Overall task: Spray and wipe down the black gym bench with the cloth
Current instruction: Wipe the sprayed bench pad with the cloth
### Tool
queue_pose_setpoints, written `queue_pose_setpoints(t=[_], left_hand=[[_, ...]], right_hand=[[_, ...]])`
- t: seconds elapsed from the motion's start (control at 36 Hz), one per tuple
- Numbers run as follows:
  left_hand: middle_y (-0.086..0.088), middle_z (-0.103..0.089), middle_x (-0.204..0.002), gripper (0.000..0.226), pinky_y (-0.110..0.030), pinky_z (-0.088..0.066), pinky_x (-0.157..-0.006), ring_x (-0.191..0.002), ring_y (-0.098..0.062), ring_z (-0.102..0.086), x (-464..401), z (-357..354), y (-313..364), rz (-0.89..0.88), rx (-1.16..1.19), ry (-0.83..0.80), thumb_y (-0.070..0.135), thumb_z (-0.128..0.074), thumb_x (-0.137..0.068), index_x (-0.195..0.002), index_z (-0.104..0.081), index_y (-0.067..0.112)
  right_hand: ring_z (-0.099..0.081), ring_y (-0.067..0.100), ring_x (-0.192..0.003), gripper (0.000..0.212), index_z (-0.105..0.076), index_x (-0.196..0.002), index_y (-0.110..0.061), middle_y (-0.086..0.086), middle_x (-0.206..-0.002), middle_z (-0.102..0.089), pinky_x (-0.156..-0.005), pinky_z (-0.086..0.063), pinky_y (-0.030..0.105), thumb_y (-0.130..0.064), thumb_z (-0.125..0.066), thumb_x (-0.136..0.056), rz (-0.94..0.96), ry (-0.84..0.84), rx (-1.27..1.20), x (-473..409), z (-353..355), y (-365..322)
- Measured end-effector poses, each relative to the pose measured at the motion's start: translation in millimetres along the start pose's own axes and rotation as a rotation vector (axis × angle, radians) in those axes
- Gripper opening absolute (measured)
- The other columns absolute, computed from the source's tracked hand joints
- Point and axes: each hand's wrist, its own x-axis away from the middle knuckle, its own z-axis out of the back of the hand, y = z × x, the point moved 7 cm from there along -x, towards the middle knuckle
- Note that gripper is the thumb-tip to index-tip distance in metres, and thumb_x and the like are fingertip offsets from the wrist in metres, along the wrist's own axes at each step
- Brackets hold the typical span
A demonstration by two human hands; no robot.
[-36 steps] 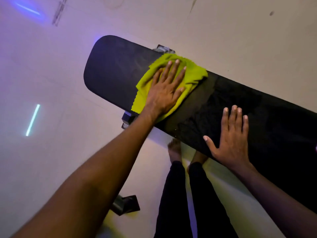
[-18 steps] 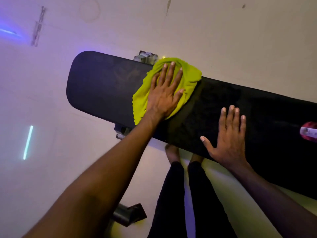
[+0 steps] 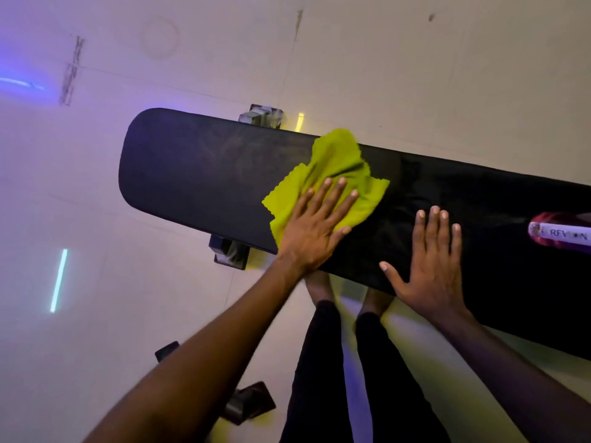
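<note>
- Head view, looking down over both outstretched arms.
- Black gym bench (image 3: pixel 198 183) running from upper left toward the right edge, rounded end at left, pad surface dark and slightly glossy.
- Yellow-green cloth (image 3: pixel 335 167) lying rumpled on the bench pad, near the middle of the visible length, spread from the far edge almost to the near edge.
- Left hand (image 3: pixel 315 231) laid flat on the near part of the cloth, palm down, fingers (image 3: pixel 332 199) stretched out straight and slightly fanned, pressing rather than gripping; nothing pinched or enclosed.
- Right hand (image 3: pixel 428 266) flat on the bare pad just right of the cloth, apart from it, fingers extended and close together, thumb splayed to the left; holding nothing.
- Bottle (image 3: pixel 559 233) lying on the pad at the right edge, white label with lettering, reddish body, partly cut off by the frame.
- Bench frame feet (image 3: pixel 228 252) showing under the near edge and another at the far edge.
- Person's legs in dark trousers (image 3: pixel 323 362) and bare feet beneath the near edge of the bench.
- Pale tiled floor (image 3: pixel 447 75) with purple and cyan light streaks at left.
</note>
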Motion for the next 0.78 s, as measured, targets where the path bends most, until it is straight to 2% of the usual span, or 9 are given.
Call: queue_pose_setpoints(t=[0.08, 0.17, 0.22, 0.31, 0.42, 0.47, 0.56, 0.67, 0.78], left_hand=[[-0.002, -0.006, -0.172, 0.063, -0.046, -0.014, -0.127, -0.160, -0.023, -0.002, 30, -1, -27, 0.196, 0.004, -0.001, 0.056, -0.016, -0.107, -0.163, -0.009, 0.029], [-0.007, -0.005, -0.172, 0.066, -0.050, -0.011, -0.127, -0.159, -0.026, -0.001, 46, -7, -3, 0.322, 0.062, -0.010, 0.055, -0.015, -0.105, -0.163, -0.011, 0.025], [-0.009, -0.006, -0.172, 0.066, -0.051, -0.011, -0.127, -0.159, -0.028, -0.001, 48, -12, 30, 0.275, 0.071, -0.027, 0.052, -0.022, -0.105, -0.163, -0.012, 0.023], [-0.010, -0.011, -0.171, 0.062, -0.048, -0.015, -0.126, -0.159, -0.028, -0.006, 22, -10, 65, 0.080, 0.082, -0.045, 0.047, -0.024, -0.106, -0.163, -0.016, 0.023], [-0.004, -0.011, -0.171, 0.061, -0.046, -0.013, -0.127, -0.159, -0.024, -0.009, -36, 5, 61, -0.076, 0.037, -0.062, 0.049, -0.020, -0.106, -0.163, -0.016, 0.026], [-0.002, -0.008, -0.172, 0.063, -0.048, -0.011, -0.127, -0.159, -0.023, -0.006, -55, 11, 44, -0.051, 0.003, -0.054, 0.052, -0.019, -0.105, -0.163, -0.013, 0.028], [-0.003, -0.004, -0.172, 0.066, -0.049, -0.011, -0.126, -0.159, -0.023, -0.002, -70, 18, 23, 0.110, 0.011, -0.015, 0.054, -0.023, -0.104, -0.163, -0.010, 0.029], [-0.007, -0.003, -0.172, 0.068, -0.052, -0.008, -0.124, -0.159, -0.028, -0.001, -76, 19, 47, 0.317, 0.071, 0.017, 0.051, -0.027, -0.102, -0.163, -0.010, 0.025], [-0.006, -0.005, -0.172, 0.065, -0.052, -0.010, -0.125, -0.159, -0.030, -0.002, -66, 6, 81, 0.123, 0.052, -0.031, 0.048, -0.025, -0.104, -0.163, -0.011, 0.026]], right_hand=[[0.001, 0.041, -0.162, 0.111, -0.001, -0.165, -0.001, 0.025, -0.173, 0.001, -0.129, -0.009, 0.062, -0.074, -0.037, -0.090, 0.021, -0.014, 0.010, 4, -2, 6], [0.003, 0.042, -0.161, 0.111, -0.001, -0.164, 0.000, 0.026, -0.172, 0.003, -0.129, -0.008, 0.062, -0.074, -0.037, -0.090, 0.040, -0.017, 0.003, 5, -3, 7], [0.004, 0.042, -0.161, 0.110, 0.000, -0.164, 0.000, 0.027, -0.172, 0.004, -0.129, -0.006, 0.063, -0.074, -0.036, -0.091, 0.047, -0.010, -0.008, 6, -2, 6], [0.004, 0.042, -0.161, 0.110, 0.000, -0.164, 0.001, 0.026, -0.172, 0.004, -0.129, -0.006, 0.063, -0.073, -0.037, -0.091, 0.053, -0.002, -0.019, 6, -2, 5], [0.003, 0.041, -0.162, 0.110, 0.000, -0.164, 0.000, 0.025, -0.173, 0.003, -0.129, -0.007, 0.063, -0.072, -0.039, -0.091, 0.066, -0.002, -0.021, 7, -2, 8], [0.003, 0.040, -0.162, 0.110, 0.000, -0.164, 0.000, 0.024, -0.173, 0.002, -0.129, -0.008, 0.062, -0.072, -0.039, -0.091, 0.074, -0.003, -0.014, 8, -2, 10], [0.003, 0.040, -0.162, 0.109, 0.000, -0.164, -0.001, 0.024, -0.173, 0.002, -0.129, -0.009, 0.062, -0.072, -0.039, -0.092, 0.074, 0.001, -0.013, 10, -2, 14], [0.003, 0.041, -0.161, 0.108, 0.001, -0.164, 0.000, 0.025, -0.173, 0.004, -0.129, -0.009, 0.063, -0.072, -0.037, -0.093, 0.053, 0.001, -0.014, 13, -2, 13], [0.004, 0.042, -0.161, 0.109, 0.001, -0.164, 0.000, 0.026, -0.173, 0.004, -0.129, -0.007, 0.063, -0.073, -0.035, -0.093, 0.047, -0.014, -0.015, 16, -1, 9]])
